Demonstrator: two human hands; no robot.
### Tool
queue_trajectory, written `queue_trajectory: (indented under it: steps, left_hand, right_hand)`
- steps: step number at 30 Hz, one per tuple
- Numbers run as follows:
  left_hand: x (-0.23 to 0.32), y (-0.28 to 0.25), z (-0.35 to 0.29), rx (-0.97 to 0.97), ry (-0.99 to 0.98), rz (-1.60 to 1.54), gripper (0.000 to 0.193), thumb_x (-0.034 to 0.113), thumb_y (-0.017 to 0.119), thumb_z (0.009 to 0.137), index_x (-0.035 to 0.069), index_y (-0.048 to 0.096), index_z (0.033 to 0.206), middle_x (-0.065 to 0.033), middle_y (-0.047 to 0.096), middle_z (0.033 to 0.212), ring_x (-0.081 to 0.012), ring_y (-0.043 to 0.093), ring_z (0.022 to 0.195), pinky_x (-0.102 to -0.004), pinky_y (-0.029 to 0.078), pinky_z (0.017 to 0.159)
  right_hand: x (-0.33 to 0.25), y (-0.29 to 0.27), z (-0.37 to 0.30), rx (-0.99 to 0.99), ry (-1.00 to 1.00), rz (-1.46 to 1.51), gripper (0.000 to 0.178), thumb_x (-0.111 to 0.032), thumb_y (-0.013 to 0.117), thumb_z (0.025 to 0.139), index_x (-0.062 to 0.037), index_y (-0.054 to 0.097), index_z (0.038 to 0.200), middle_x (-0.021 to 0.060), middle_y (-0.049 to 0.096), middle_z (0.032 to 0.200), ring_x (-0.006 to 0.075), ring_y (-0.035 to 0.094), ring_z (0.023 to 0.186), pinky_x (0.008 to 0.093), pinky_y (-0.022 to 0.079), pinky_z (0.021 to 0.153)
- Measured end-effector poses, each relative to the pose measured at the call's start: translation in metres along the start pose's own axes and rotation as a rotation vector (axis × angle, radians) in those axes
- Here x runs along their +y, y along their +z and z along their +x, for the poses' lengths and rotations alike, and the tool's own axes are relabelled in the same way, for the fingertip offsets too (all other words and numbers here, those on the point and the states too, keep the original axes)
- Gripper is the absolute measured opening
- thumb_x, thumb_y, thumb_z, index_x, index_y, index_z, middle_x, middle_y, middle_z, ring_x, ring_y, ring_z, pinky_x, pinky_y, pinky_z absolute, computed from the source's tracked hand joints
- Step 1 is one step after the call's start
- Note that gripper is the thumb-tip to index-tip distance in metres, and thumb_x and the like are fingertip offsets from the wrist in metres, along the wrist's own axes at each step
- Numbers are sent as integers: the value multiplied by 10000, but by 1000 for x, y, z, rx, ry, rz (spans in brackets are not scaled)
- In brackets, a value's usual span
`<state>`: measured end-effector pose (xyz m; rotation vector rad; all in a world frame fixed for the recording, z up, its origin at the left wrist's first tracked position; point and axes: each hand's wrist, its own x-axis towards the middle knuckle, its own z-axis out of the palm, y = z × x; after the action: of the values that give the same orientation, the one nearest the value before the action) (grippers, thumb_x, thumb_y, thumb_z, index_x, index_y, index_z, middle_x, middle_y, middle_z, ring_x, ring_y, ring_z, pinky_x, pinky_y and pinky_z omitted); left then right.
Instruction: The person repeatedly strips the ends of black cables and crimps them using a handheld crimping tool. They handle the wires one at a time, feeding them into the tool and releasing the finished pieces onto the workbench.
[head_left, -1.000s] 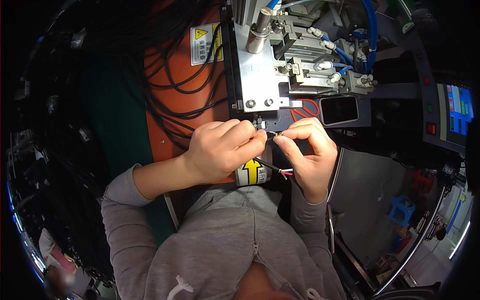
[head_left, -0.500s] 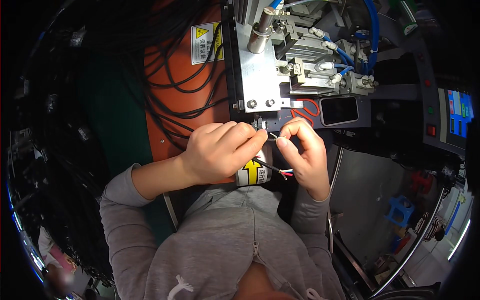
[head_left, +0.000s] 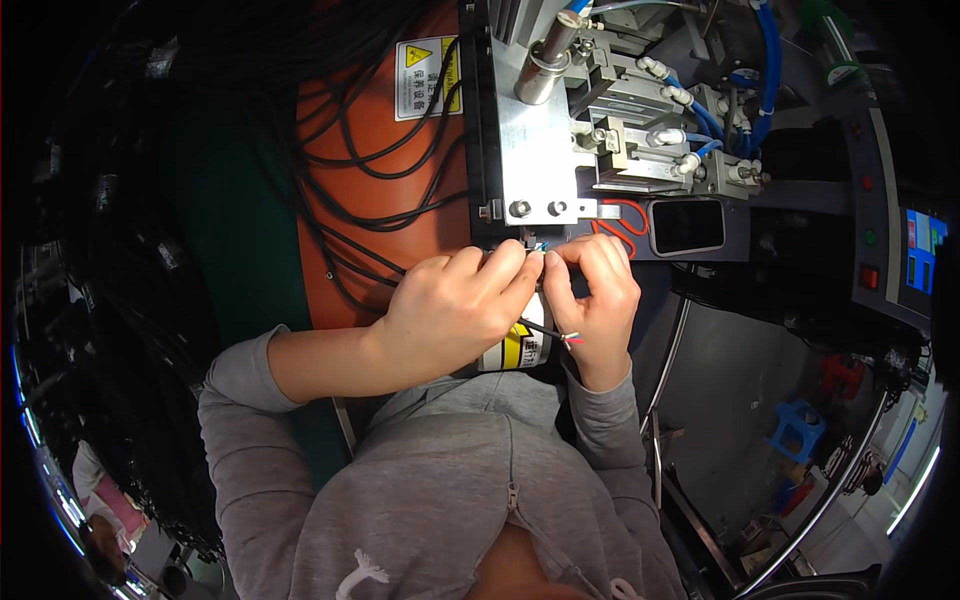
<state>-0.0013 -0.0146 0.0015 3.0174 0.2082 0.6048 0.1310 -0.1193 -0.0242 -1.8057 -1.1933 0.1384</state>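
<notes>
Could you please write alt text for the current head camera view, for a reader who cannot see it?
A person's left hand and right hand work close together in front of a metal machine fixture; any held part is too small to make out. Between them, a black cable shows coloured wire ends, and a dark-screened device lies to the right.

The mounting plate (head_left: 535, 150) is smooth metal with a bright sheen; the round post (head_left: 541, 80) is polished metal. The short cable (head_left: 535, 325) wears a black, plastic-looking sheath. The air tube (head_left: 768, 75) is glossy blue plastic, the phone-like device (head_left: 688, 226) dark and glassy. The orange surface (head_left: 328, 312) looks smooth, the hoodie (head_left: 430, 450) soft matt cloth.
</notes>
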Motion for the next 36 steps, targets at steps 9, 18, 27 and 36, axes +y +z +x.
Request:
queue_trajectory:
  steps: [9, 18, 27, 36]
  left_hand:
    - [-4, 6, 3, 106, -11, -88, 252, 99, 647, 701, 67, 683, 949, 8, 469, 672, -88, 492, 536, -223, 385, 443]
    - [-10, 7, 6, 120, -46, -142, 202, 98, 658, 694, 76, 677, 894, 19, 545, 728, -99, 558, 583, -233, 407, 474]
    - [-1, -12, -5, -111, -89, 60, 213, 71, 667, 727, 3, 656, 929, -13, 530, 720, -94, 570, 566, -230, 436, 453]
    - [-10, -10, 6, 235, 53, -233, 301, 149, 667, 798, -13, 641, 1050, -76, 615, 883, -165, 570, 581, -278, 466, 487]
  right_hand:
    - [17, 14, -10, 4, 445, 455, 78, 6, 587, 793, 11, 530, 741, 44, 529, 687, 114, 464, 601, 253, 390, 574]
    - [7, 8, 2, 75, 1, 154, 52, 3, 651, 765, 13, 638, 815, 93, 644, 791, 175, 608, 744, 271, 463, 677]
    - [23, -6, -10, 56, 248, 353, 111, 51, 665, 728, 11, 619, 821, 94, 632, 788, 190, 601, 747, 279, 470, 694]
    - [9, -30, -10, 43, 7, 798, 207, 75, 730, 671, -10, 646, 839, 96, 636, 824, 189, 581, 767, 287, 458, 678]
